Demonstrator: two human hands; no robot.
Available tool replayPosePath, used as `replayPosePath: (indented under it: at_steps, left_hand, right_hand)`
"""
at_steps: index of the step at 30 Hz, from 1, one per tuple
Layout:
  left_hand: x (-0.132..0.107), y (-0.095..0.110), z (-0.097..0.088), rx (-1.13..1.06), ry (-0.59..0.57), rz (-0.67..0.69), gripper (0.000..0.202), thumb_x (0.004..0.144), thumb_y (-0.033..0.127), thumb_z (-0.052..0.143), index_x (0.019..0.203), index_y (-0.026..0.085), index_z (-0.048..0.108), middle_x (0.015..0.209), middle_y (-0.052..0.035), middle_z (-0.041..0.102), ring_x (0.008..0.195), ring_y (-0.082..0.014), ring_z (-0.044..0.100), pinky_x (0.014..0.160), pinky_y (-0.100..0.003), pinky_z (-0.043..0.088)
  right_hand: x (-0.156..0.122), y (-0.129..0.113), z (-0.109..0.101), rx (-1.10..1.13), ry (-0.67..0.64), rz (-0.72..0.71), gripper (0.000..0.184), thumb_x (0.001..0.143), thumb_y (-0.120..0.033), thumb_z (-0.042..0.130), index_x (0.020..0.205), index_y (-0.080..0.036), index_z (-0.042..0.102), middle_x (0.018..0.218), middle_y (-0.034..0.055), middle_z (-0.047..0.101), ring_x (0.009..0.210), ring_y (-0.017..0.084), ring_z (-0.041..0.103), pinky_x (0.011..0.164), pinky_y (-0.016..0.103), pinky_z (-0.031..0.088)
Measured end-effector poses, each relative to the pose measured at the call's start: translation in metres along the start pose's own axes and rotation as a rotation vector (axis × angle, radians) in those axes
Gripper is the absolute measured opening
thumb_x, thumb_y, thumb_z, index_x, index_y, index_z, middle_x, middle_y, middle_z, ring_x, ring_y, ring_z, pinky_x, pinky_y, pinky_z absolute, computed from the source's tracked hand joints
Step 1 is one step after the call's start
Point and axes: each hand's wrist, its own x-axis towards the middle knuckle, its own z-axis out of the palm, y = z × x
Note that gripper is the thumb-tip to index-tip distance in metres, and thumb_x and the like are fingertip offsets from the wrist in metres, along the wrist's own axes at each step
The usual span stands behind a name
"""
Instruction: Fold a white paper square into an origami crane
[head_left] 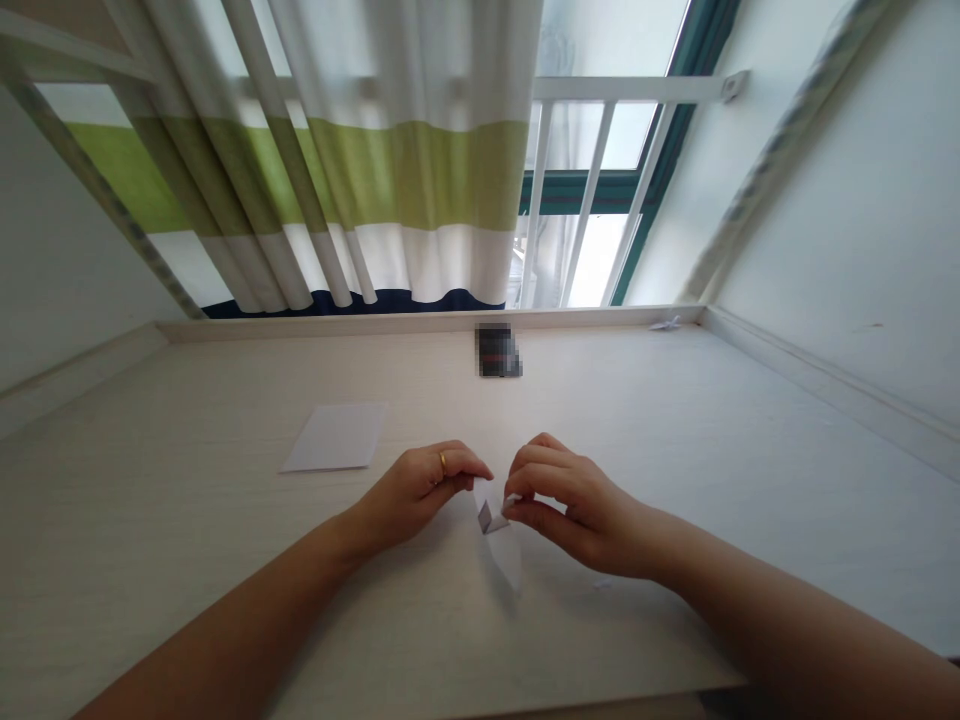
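Observation:
Between my two hands is a small piece of folded white paper [493,518], with a pointed end hanging toward me and a small open fold near its middle. My left hand [427,487] pinches its upper left edge between thumb and fingers; a gold ring is on one finger. On the other side, my right hand [577,498] pinches the paper's right flap, thumb below and fingers curled above. The fingers hide parts of the folds.
A stack or sheet of white paper [335,437] lies to the left. Further back sits a dark blurred object [496,351]. A small folded white paper piece [664,323] lies by the back right corner. A low ledge, curtain [420,170] and white railing [630,90] bound the far side.

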Motion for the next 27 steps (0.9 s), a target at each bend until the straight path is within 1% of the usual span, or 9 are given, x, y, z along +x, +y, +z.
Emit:
replayPosePath:
  at_steps: [6,10,12,15,18,21,23,24,27]
  left_hand:
    - [0.000,0.001,0.006,-0.052,0.182,-0.159,0.035,0.073,0.024,0.057,0.107,0.023,0.056,0.091,-0.0048,0.061,0.077,-0.0156,0.055,0.069,-0.026,0.043]
    - [0.002,0.001,0.012,-0.293,0.294,-0.317,0.027,0.072,0.029,0.059,0.096,0.017,0.055,0.082,-0.0031,0.059,0.065,-0.0115,0.053,0.063,-0.024,0.043]
    - [0.003,0.001,0.015,-0.474,0.284,-0.443,0.020,0.073,0.031,0.057,0.086,0.016,0.054,0.075,-0.0012,0.058,0.057,-0.0086,0.052,0.057,-0.022,0.043]
    - [0.002,0.002,0.020,-0.732,0.180,-0.612,0.018,0.073,0.032,0.056,0.076,0.015,0.052,0.070,0.0003,0.057,0.051,-0.0069,0.052,0.050,-0.020,0.041]
    - [0.001,0.003,0.023,-0.808,0.095,-0.620,0.022,0.074,0.036,0.054,0.072,0.014,0.053,0.068,-0.0001,0.057,0.052,-0.0083,0.054,0.050,-0.021,0.042]
    - [0.001,-0.001,0.025,-0.718,0.105,-0.611,0.024,0.074,0.038,0.052,0.073,0.014,0.053,0.074,-0.0023,0.060,0.054,-0.0083,0.054,0.052,-0.022,0.042]
    - [0.002,-0.005,0.025,-0.576,0.134,-0.584,0.024,0.073,0.038,0.053,0.076,0.014,0.054,0.074,-0.0018,0.059,0.056,-0.0087,0.053,0.056,-0.023,0.042]
    - [0.003,-0.007,0.024,-0.472,0.151,-0.560,0.024,0.073,0.038,0.053,0.076,0.014,0.054,0.073,-0.0014,0.058,0.055,-0.0089,0.052,0.057,-0.024,0.042]
    - [0.004,-0.013,0.022,-0.067,0.187,-0.414,0.022,0.073,0.036,0.051,0.080,0.016,0.056,0.068,0.0004,0.054,0.057,-0.0108,0.049,0.056,-0.024,0.039]
  right_hand:
    - [-0.001,0.001,0.003,-0.035,0.153,0.021,0.008,0.078,-0.012,0.048,0.073,-0.017,0.051,0.066,0.0029,0.056,0.063,0.014,0.048,0.065,0.030,0.040]
    - [-0.001,0.005,0.007,-0.065,0.264,0.075,0.012,0.077,-0.012,0.050,0.066,-0.018,0.049,0.060,0.0007,0.052,0.057,0.012,0.045,0.061,0.028,0.039]
    - [-0.001,0.007,0.009,-0.074,0.308,0.107,0.012,0.076,-0.013,0.051,0.065,-0.018,0.050,0.058,-0.0004,0.052,0.056,0.011,0.046,0.061,0.027,0.039]
    - [-0.001,0.011,0.011,-0.099,0.368,0.175,0.013,0.075,-0.014,0.052,0.063,-0.018,0.050,0.056,-0.0016,0.052,0.054,0.011,0.046,0.061,0.026,0.038]
    - [0.000,0.017,0.012,-0.140,0.409,0.279,0.016,0.073,-0.014,0.053,0.058,-0.018,0.048,0.053,-0.0022,0.051,0.053,0.010,0.045,0.057,0.024,0.037]
    - [0.001,0.026,0.012,-0.183,0.422,0.418,0.019,0.070,-0.016,0.054,0.054,-0.018,0.046,0.051,-0.0021,0.051,0.052,0.011,0.046,0.056,0.024,0.037]
    - [0.002,0.035,0.013,-0.201,0.426,0.532,0.019,0.070,-0.017,0.054,0.052,-0.018,0.047,0.052,-0.0015,0.054,0.053,0.012,0.047,0.056,0.024,0.037]
    - [0.002,0.040,0.013,-0.199,0.420,0.594,0.018,0.070,-0.018,0.054,0.053,-0.018,0.049,0.053,-0.0012,0.055,0.052,0.011,0.047,0.056,0.025,0.037]
    - [0.002,0.056,0.014,-0.210,0.442,0.659,0.013,0.070,-0.018,0.053,0.057,-0.017,0.054,0.055,-0.0005,0.058,0.051,0.011,0.049,0.055,0.024,0.038]
